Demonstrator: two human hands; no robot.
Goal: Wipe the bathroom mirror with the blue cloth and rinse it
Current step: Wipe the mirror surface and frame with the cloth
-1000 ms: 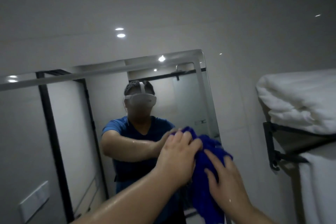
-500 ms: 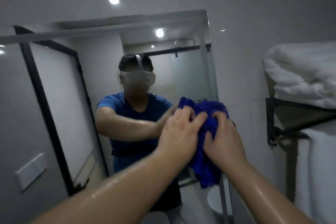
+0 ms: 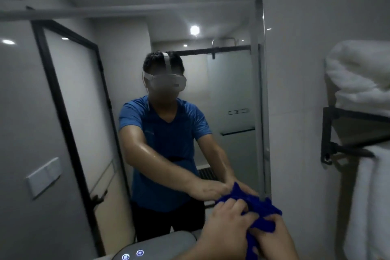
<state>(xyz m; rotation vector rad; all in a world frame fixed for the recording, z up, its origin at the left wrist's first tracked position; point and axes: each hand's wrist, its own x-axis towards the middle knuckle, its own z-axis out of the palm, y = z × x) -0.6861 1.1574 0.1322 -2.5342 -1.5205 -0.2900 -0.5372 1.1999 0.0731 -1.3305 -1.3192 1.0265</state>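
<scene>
The blue cloth (image 3: 260,212) is bunched against the lower right corner of the mirror (image 3: 232,91), low and right in view. The left hand (image 3: 225,225) curls its fingers over the cloth's left side, and the right hand (image 3: 273,236) grips it from below. The glass reflects the person with both arms reaching to the cloth. On the wall to the right, a black rack (image 3: 329,133) carries folded white towels (image 3: 358,78). Nearest, at the bottom edge, sits a grey rounded device (image 3: 160,243) with two lit icons.
</scene>
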